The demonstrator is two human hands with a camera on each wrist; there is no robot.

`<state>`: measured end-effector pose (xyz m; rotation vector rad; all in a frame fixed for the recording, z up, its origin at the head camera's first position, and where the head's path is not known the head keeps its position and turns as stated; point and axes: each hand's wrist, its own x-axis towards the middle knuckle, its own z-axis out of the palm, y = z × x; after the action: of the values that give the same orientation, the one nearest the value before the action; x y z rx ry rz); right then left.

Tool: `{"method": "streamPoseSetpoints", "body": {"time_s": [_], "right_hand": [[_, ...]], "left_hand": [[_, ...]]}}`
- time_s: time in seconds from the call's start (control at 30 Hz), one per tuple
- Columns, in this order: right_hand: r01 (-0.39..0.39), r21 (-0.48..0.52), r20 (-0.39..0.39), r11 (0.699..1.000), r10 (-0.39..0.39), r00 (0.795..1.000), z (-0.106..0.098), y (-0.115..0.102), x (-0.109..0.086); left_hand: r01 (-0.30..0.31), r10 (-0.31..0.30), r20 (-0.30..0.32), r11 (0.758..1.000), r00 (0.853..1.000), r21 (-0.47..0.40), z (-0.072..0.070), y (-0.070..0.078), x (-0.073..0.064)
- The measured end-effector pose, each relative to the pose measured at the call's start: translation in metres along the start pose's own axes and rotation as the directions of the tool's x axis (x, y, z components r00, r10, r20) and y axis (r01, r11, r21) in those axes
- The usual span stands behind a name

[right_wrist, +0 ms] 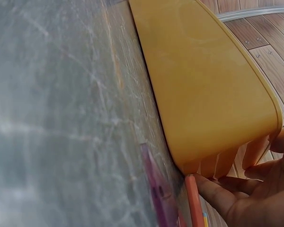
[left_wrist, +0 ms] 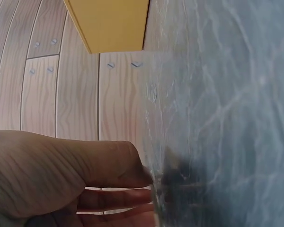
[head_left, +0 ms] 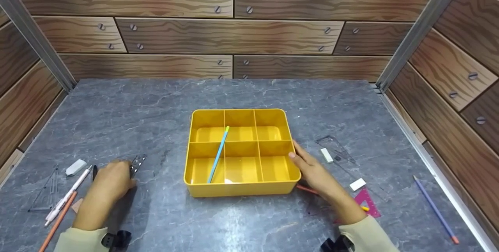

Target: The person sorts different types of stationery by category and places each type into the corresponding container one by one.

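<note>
A yellow six-compartment organizer box (head_left: 239, 189) stands in the middle of the table, with a blue pencil (head_left: 219, 154) leaning inside on the left. My right hand (head_left: 317, 172) holds the box's right side, thumb over the rim and fingers along the outer wall. In the right wrist view those fingers (right_wrist: 222, 196) touch the yellow wall, close to a red pencil (right_wrist: 194, 201). On the left, my left hand (head_left: 111, 182) reaches down to the tabletop, beside a shiny metallic item (head_left: 137, 164) partly covered by it. Its thumb (left_wrist: 113, 163) and fingers meet the surface; whether they pinch anything is hidden.
At left lie a white eraser (head_left: 76, 167), a white pen (head_left: 70, 197), an orange pencil (head_left: 58, 221) and a clear set square (head_left: 45, 193). At right are two white erasers, a magenta set square (head_left: 370, 201), clear rulers and a purple pencil (head_left: 434, 207). Wood-patterned walls surround the table.
</note>
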<state>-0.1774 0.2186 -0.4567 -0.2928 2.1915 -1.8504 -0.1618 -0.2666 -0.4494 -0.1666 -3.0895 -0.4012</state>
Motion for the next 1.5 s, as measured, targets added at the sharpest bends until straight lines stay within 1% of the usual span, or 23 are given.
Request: {"method": "streamPoseSetpoints", "body": {"time_s": [0.2, 0.4, 0.6, 0.73, 0.83, 0.97, 1.13, 1.27, 1.5], "right_hand": [[0.004, -0.006, -0.017, 1.000, -0.004, 1.000, 0.001, 0.001, 0.000], [-0.003, -0.018, -0.035, 1.000, 0.002, 0.999, 0.002, 0.001, 0.000], [-0.012, -0.032, -0.054, 0.999, 0.010, 0.998, 0.003, 0.001, -0.001], [-0.021, -0.016, -0.032, 1.000, 0.021, 0.999, 0.003, 0.001, -0.002], [-0.024, 0.003, -0.007, 1.000, 0.024, 1.000, 0.002, 0.000, -0.002], [-0.020, 0.005, 0.002, 1.000, 0.020, 1.000, 0.002, 0.000, -0.002], [-0.016, 0.003, -0.013, 1.000, 0.016, 1.000, 0.002, 0.001, -0.001], [-0.015, 0.007, -0.024, 1.000, 0.015, 1.000, 0.002, 0.001, -0.001], [-0.012, 0.004, -0.050, 1.000, 0.012, 0.999, 0.003, 0.001, -0.001]], "left_hand": [[0.023, -0.024, -0.021, 0.999, 0.999, -0.030, 0.001, -0.001, 0.001], [0.015, -0.018, -0.054, 0.999, 0.998, -0.044, 0.002, -0.001, 0.000], [0.008, -0.011, -0.073, 0.999, 0.997, -0.042, 0.003, -0.001, 0.000], [0.002, -0.006, -0.104, 0.999, 0.995, -0.041, 0.004, 0.001, 0.000], [-0.008, 0.003, -0.122, 0.999, 0.992, -0.041, 0.005, 0.003, 0.000], [-0.022, 0.016, -0.131, 0.999, 0.991, -0.042, 0.005, 0.005, -0.001], [-0.031, 0.024, -0.139, 0.998, 0.990, -0.047, 0.004, 0.009, -0.002], [-0.041, 0.032, -0.159, 0.998, 0.987, -0.049, 0.002, 0.011, -0.002], [-0.085, 0.072, -0.212, 0.995, 0.975, -0.052, 0.000, 0.016, 0.000]]}}
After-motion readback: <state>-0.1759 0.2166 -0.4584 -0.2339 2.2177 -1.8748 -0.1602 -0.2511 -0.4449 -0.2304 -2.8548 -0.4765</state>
